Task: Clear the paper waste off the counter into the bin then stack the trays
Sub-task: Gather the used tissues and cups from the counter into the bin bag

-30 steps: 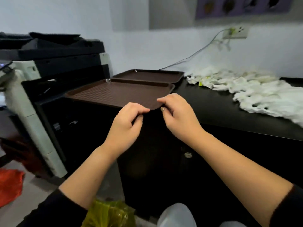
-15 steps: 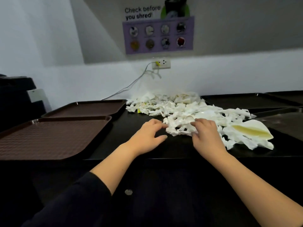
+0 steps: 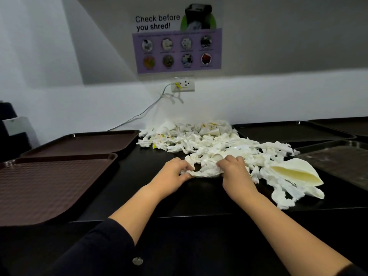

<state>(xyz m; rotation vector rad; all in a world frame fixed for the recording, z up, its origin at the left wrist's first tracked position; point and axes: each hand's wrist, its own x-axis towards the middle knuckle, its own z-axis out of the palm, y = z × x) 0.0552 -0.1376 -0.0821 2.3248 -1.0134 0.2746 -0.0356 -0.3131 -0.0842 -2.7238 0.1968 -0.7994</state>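
White wall and a grey soffit back the black desk (image 3: 127,188) where I stand. Above it hangs a purple poster (image 3: 177,49) reading "Check before you shred!", with eight round pictures in two rows of four; their small captions are too blurred to read. Below it sits one white wall socket (image 3: 184,86) with a grey cable (image 3: 139,114) running down to the left.

Both my hands are on the near edge of the heap of torn white paper waste (image 3: 209,144), which sprawls across the middle of the desk from the wall toward me. My left hand (image 3: 173,175) pinches a crumpled strip at its left end, and my right hand (image 3: 235,172) has its fingers curled into the same strip just beside it, the two hands close together but not touching. One pale yellow folded paper cone (image 3: 294,173) lies at the right side of the heap.

Four trays are in sight. Two brown plastic trays lie to my left: the near brown tray (image 3: 45,188), with a textured bed, overhangs the desk's front edge, and the far brown tray (image 3: 83,143) sits just behind it, by the wall. Two dark trays lie to my right: the far dark tray (image 3: 288,132) and the near dark tray (image 3: 342,160), which runs out of the picture. Bare black desk lies between the near brown tray and my hands, open to the front edge.
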